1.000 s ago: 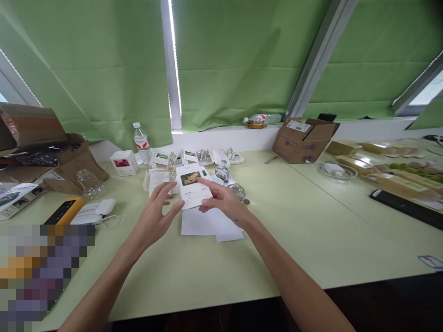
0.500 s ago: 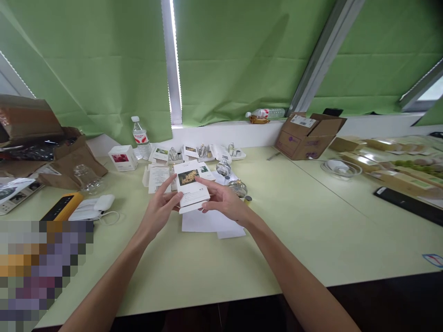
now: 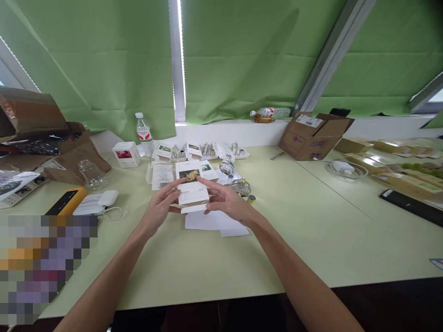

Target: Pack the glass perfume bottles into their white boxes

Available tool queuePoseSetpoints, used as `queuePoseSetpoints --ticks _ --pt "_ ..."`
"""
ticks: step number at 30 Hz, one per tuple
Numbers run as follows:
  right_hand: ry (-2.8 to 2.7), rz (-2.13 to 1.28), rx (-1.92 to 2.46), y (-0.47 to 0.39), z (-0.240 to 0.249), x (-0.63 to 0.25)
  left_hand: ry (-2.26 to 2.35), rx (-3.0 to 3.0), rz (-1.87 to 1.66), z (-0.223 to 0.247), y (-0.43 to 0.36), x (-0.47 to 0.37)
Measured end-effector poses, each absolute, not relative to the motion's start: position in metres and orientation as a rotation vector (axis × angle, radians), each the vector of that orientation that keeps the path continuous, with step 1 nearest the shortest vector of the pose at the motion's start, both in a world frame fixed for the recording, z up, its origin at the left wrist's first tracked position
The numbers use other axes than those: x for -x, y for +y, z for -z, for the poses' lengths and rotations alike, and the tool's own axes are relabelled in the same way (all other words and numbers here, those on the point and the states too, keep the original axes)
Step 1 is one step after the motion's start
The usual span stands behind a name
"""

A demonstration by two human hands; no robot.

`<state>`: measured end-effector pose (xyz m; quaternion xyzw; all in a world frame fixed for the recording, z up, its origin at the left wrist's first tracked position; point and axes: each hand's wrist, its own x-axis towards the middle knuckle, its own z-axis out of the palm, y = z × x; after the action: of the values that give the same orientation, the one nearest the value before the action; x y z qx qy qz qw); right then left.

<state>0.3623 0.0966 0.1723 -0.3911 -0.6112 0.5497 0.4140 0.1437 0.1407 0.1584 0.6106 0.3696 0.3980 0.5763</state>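
Observation:
Between my two hands is a small white carton with a yellow-flower picture, its flap open at the end nearest me. My left hand grips its left side, with fingers reaching onto the top. From the right, my right hand holds the carton near the flap, one finger lying on the picture. White sheets of paper lie under it. Just beyond are another white carton with a green picture and an opened white carton. Round glass bottles stand to the right, by a small dark-topped cap.
Trays with bottles and cartons line the back. A pink-flower box and a water bottle stand at back left. A cardboard box is at back right. A yellow device and white charger lie left.
The carton has tipped flatter and lower in my hands, and my left fingers have slid forward along its side. The whole view has shifted slightly.

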Motion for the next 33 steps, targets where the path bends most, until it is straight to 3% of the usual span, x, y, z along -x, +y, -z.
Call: queuePoseSetpoints --ticks 33 --pt "-1.528 -1.381 0.980 0.098 -0.170 -0.364 0.753 -1.696 -0.750 -0.157 0.140 -0.134"
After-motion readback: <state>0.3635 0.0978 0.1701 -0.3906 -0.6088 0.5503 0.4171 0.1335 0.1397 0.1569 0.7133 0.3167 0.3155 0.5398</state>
